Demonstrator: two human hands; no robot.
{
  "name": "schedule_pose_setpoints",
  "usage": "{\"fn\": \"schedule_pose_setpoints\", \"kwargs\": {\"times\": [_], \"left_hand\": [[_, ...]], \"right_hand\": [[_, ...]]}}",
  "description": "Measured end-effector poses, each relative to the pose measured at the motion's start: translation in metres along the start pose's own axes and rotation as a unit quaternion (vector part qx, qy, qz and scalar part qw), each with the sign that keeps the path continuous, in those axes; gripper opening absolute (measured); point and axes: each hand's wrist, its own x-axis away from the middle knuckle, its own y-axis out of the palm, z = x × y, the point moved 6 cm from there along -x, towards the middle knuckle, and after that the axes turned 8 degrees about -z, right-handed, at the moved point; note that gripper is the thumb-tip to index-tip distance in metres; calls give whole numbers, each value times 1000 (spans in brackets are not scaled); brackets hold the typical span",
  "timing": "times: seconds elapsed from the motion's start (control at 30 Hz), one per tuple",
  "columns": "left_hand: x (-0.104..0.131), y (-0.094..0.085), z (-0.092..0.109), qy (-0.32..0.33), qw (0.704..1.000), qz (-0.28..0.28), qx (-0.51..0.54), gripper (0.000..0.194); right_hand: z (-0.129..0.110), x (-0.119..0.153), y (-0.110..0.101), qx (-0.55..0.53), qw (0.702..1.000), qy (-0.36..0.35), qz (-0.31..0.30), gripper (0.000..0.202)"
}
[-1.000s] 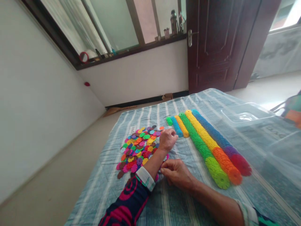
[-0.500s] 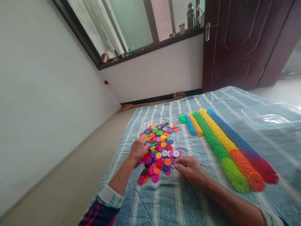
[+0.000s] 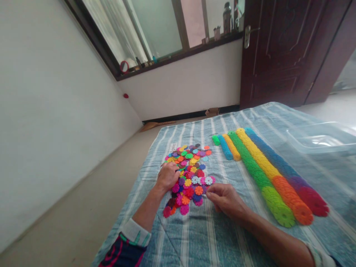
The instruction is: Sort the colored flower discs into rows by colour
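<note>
A loose pile of multicoloured notched discs (image 3: 189,193) lies on the blue striped cloth. Over the pile's left side is my left hand (image 3: 168,175), its fingers curled down among the discs; what they hold, if anything, is hidden. My right hand (image 3: 224,196) rests at the pile's right edge, thumb and forefinger pinched together near a purple disc, and I cannot make out anything between them. To the right, overlapping discs form long rows: green (image 3: 250,167), yellow to orange (image 3: 260,157) and blue to red (image 3: 274,159). Shorter blue (image 3: 225,147), yellow (image 3: 231,147) and green (image 3: 216,140) rows lie beyond.
A clear plastic box (image 3: 322,149) sits at the right on the striped cloth (image 3: 194,244). Beyond the cloth are a dark red door (image 3: 283,55) and a window sill with small items. A white wall stands at the left.
My left hand has moved slightly right and its fingers now reach lower into the pile; the green disc at its fingertips no longer shows. My right hand has barely moved.
</note>
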Motion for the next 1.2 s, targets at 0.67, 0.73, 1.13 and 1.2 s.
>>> {"fn": "schedule_pose_setpoints", "kwargs": {"times": [0.67,0.73,1.13,1.2], "left_hand": [[-30,-24,85,128,977,44,162,21],[-48,-16,110,150,971,43,183,20],[-110,16,172,154,978,26,137,15],[-111,17,172,151,979,30,130,12]], "right_hand": [[-5,-6,-2,16,1000,-15,11,13],[-4,-7,-2,12,1000,-23,8,13],[-9,-10,-5,70,996,-37,31,16],[-9,-10,-5,65,997,-37,32,16]]}}
